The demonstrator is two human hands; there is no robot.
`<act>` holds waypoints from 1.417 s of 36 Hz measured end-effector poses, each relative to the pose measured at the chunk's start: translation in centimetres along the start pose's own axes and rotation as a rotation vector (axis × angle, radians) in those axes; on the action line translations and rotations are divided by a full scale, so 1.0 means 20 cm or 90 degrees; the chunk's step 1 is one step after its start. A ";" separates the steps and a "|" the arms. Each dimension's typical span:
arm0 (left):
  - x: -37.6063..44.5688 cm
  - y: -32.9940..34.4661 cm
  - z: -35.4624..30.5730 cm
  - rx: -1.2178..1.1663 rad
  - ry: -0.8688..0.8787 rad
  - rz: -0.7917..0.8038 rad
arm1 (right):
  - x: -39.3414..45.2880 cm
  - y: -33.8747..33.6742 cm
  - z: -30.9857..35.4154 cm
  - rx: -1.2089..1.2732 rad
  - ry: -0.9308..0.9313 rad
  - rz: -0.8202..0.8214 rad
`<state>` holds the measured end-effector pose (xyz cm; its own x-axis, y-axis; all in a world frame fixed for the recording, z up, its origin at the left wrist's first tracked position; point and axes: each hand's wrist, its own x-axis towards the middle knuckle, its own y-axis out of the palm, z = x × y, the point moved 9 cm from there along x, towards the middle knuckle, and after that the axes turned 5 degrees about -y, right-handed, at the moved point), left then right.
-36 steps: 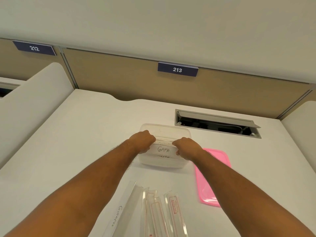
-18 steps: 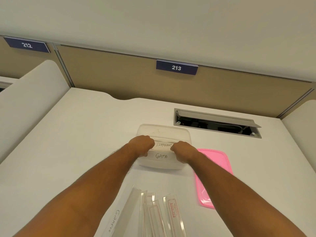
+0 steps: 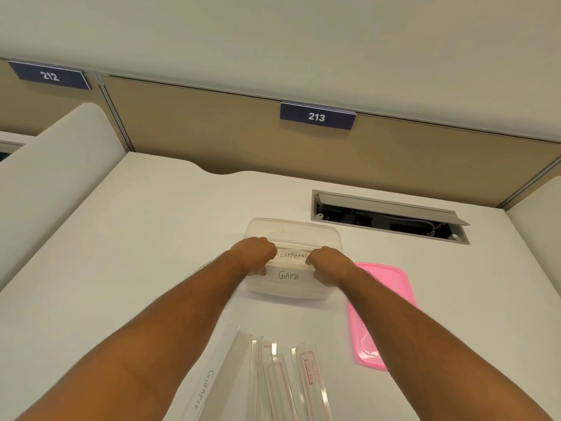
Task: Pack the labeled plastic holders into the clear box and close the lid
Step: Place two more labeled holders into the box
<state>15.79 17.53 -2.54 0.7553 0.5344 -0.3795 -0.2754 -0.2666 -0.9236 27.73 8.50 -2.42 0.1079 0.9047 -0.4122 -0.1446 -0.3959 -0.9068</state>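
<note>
Two of my hands grip one holder marked ELEPHANT (image 3: 293,255): left hand (image 3: 253,253) and right hand (image 3: 326,264) curled round its ends inside the clear box (image 3: 291,229), above the GAMA holder (image 3: 288,275). The pink lid (image 3: 385,302) lies just beside the box on the bench (image 3: 151,238); more holders (image 3: 282,378) lie nearer me.

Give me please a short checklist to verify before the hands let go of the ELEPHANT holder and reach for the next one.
1. ELEPHANT holder is inside the clear box: ok, it sits behind the GAMA holder.
2. Holder seated fully down: cannot tell, both ends are covered.
3. Left hand and right hand each grip one end: ok.
4. Room left in the box: ok, there is free space behind ELEPHANT.
5. Next holders within reach: ok, the GIRAFFE holder and the red-bordered holders lie on the desk near the person.
6. Pink lid off and clear of the box: ok, it lies on the right.
</note>
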 end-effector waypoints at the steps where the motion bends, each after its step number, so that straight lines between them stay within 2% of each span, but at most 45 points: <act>1: -0.01 -0.01 0.00 -0.008 0.000 -0.010 | 0.00 -0.01 0.00 0.002 0.000 -0.003; 6: -0.08 -0.07 -0.01 -0.059 0.006 -0.102 | -0.02 -0.10 0.06 0.020 -0.016 -0.080; 14: -0.39 -0.14 0.03 -0.154 0.016 -0.331 | -0.11 -0.27 0.26 0.061 -0.082 -0.268; 20: -0.63 -0.09 0.11 -0.214 -0.008 -0.391 | -0.20 -0.29 0.44 0.074 -0.140 -0.357; 24: -0.77 -0.02 0.13 -0.229 -0.018 -0.412 | -0.26 -0.27 0.60 0.074 -0.194 -0.377; 28: -0.88 0.08 0.14 -0.240 -0.043 -0.410 | -0.31 -0.21 0.76 0.056 -0.262 -0.363; 32: -0.96 0.23 0.14 -0.252 -0.074 -0.377 | -0.31 -0.09 0.88 0.028 -0.291 -0.295; 37: -0.99 0.47 0.18 -0.323 -0.166 -0.251 | -0.25 0.11 0.91 0.058 -0.183 -0.164; 41: -1.01 0.58 0.20 -0.370 -0.192 -0.173 | -0.23 0.20 0.91 0.137 -0.115 -0.119; 51: -1.00 0.61 0.21 -0.388 -0.200 -0.134 | -0.22 0.27 0.91 0.248 -0.026 -0.068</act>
<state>-5.25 6.90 -6.51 0.5236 0.8048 -0.2796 0.3072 -0.4844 -0.8192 8.50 5.35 -3.83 0.1041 0.9463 -0.3062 -0.4978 -0.2170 -0.8397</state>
